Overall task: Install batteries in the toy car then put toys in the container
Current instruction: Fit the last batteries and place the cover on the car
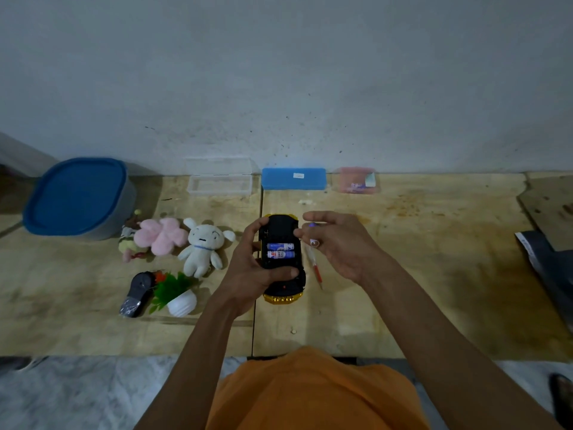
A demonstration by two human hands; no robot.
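Note:
A yellow toy car (282, 297) lies upside down, its black underside facing me. Two blue batteries (280, 250) sit side by side in its uncovered compartment. My left hand (251, 271) grips the car from the left, thumb across its lower part. My right hand (338, 243) hovers at the car's upper right edge and holds a third battery (313, 234) between its fingers. To the left lie a white plush dog (203, 248), a pink plush flower (161, 234), a small bee plush (128, 240) and a grey container with a blue lid (77, 197).
A red-handled screwdriver (315, 268) lies just right of the car. A black remote (138, 293) and a small fake plant in a white pot (178, 294) sit front left. Along the wall stand a clear box (220, 181), a blue case (294, 178) and a pink case (355, 180).

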